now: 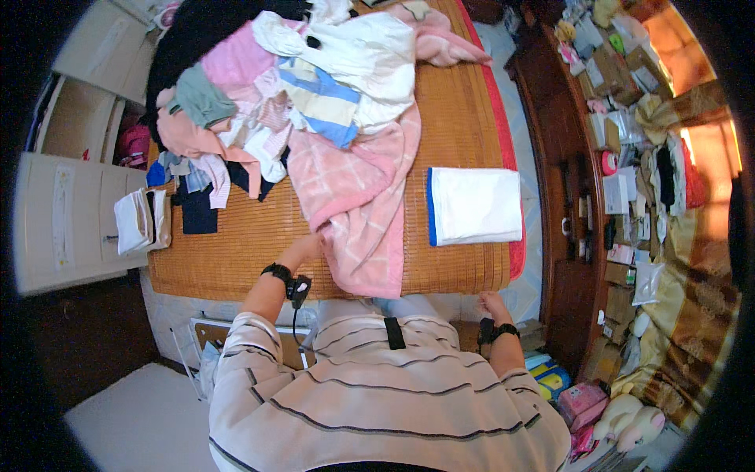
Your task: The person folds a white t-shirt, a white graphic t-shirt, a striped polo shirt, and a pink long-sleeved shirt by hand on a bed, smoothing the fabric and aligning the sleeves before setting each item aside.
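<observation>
A pink plaid fleece blanket (365,236) runs in loose folds down the bamboo mat to the bed's near edge. My left hand (309,246) is at the blanket's left border, its fingers closed around a fold there; the fingertips are blurred and partly hidden. Low at the near edge of the bed, my right hand (491,304) hangs with curled fingers and no visible item in it. To the right of the blanket lies a folded white cloth (476,205) with a blue edge. A white garment (371,53) and a blue-and-cream striped piece (321,97) cover the blanket's far part.
Mixed clothes (236,100) are heaped at the far left of the bamboo mat (457,118). Folded white items (141,221) stand at the left edge beside white cabinets (71,212). A dark wooden unit (560,236) and crowded boxes (613,76) line the right side.
</observation>
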`<state>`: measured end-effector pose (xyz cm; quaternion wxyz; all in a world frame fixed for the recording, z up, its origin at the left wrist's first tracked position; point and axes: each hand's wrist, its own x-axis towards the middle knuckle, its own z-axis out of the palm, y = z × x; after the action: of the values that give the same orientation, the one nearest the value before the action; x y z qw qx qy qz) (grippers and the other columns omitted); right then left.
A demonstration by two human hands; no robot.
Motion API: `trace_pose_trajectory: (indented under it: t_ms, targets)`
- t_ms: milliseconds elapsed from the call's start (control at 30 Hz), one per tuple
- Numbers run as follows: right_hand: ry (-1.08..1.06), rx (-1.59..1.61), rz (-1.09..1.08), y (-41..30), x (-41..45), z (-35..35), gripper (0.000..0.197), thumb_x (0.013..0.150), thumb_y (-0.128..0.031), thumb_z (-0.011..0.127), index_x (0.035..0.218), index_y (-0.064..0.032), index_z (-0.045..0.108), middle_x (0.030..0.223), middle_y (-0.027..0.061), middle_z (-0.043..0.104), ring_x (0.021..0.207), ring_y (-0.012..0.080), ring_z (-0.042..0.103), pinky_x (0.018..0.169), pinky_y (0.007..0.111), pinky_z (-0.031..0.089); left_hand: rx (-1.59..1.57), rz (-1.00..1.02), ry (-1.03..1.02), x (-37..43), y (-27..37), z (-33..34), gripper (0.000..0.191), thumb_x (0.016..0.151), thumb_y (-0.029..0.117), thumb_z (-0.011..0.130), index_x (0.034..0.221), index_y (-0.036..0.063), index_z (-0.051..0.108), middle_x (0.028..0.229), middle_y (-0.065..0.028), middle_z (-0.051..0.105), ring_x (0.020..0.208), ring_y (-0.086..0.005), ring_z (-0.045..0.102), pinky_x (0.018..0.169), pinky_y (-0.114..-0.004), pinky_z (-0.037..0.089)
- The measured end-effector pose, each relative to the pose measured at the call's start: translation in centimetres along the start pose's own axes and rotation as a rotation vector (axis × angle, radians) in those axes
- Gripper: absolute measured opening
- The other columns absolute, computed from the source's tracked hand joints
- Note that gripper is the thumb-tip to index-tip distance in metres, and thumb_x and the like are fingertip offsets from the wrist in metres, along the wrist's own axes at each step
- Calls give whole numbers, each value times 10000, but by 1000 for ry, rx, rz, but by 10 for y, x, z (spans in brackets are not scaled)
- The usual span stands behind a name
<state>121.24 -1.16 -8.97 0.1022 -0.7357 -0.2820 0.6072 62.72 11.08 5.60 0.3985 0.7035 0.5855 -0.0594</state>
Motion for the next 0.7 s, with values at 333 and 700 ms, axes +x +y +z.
trace_pose_trajectory:
  t_ms: [333,700]
  targets:
    - [-21,22,15,-112,-83,59,153,784,-168,499,732,-33,545,569,52,533,436,127,475,386,261,367,275,-44,-222,-166,-45,-1,222,717,224,516,888,102,590,861,-142,593,795,-323,559,674,-405,449]
    - [-169,-211,-124,-199,-103,190,191,765,-163,459,626,-44,514,528,53,511,400,136,455,365,266,338,-423,-391,203,-245,-170,55,229,742,260,525,791,46,588,637,-112,574,585,-213,553,542,-329,448]
